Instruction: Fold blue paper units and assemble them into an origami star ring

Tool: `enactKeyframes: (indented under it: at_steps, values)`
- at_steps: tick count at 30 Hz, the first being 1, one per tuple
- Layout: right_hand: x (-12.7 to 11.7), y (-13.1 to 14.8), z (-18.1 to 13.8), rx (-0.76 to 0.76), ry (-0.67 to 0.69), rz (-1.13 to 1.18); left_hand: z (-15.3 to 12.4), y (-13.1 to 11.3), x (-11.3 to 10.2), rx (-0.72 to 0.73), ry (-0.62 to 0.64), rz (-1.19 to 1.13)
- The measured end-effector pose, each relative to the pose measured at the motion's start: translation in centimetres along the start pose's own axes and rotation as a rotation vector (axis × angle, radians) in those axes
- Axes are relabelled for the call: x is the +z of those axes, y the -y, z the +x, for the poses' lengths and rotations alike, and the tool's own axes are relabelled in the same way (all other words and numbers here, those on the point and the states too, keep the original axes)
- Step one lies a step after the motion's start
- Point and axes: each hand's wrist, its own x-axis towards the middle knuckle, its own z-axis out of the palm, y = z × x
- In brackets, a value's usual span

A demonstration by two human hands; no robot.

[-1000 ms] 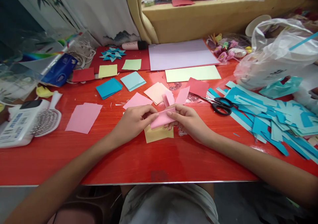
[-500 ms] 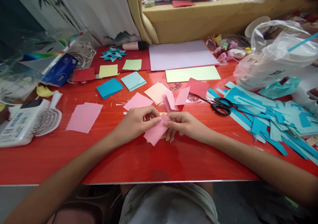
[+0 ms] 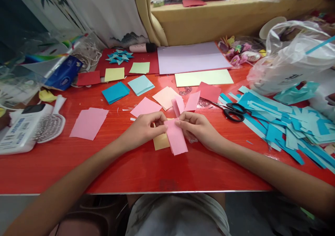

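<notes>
A folded pink paper [image 3: 177,138] hangs between my two hands, its long end pointing down towards the table's front edge. My left hand [image 3: 150,125] pinches its upper left corner, and my right hand [image 3: 196,125] pinches the upper right one. Under it a yellow paper [image 3: 161,142] lies on the red table [image 3: 125,169], partly covered. Just beyond my fingers stand two more folded pink pieces [image 3: 192,101], opened in a V. A flat pink sheet [image 3: 145,107] and a peach sheet [image 3: 165,97] lie behind my left hand.
Black-handled scissors [image 3: 233,112] lie right of my right hand, beside a heap of blue paper strips [image 3: 285,121]. Pink squares [image 3: 89,124], a hairbrush [image 3: 52,124] and a white bottle [image 3: 23,131] are at left. Blue squares [image 3: 115,92] lie farther back; a plastic bag [image 3: 290,65] stands at right.
The folded pink paper has turned, its lower end swinging from the left to the right. More of the yellow paper beneath shows. Both hands still pinch its top.
</notes>
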Motion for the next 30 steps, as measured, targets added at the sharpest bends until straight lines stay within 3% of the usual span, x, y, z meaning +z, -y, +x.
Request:
enactKeyframes:
  at_steps: [6,10,16,22,30]
  values:
    - [0.3,0.5,-0.5,-0.054,0.162,-0.292,0.1,0.2,0.4,0.048,0.039,0.066]
    - [0.5,0.5,-0.6,-0.051,0.152,-0.339,0.0,0.2,0.5,0.075,0.076,0.105]
    - [0.5,0.5,-0.5,-0.031,0.143,-0.375,-0.3,0.2,0.7,0.194,0.016,0.276]
    - [0.4,0.3,-0.5,-0.024,0.134,-0.356,-0.2,1.1,1.2,0.467,-0.121,0.554]
    - [0.5,0.5,-0.6,-0.028,0.118,-0.381,0.2,0.4,-1.3,0.328,-0.380,0.617]
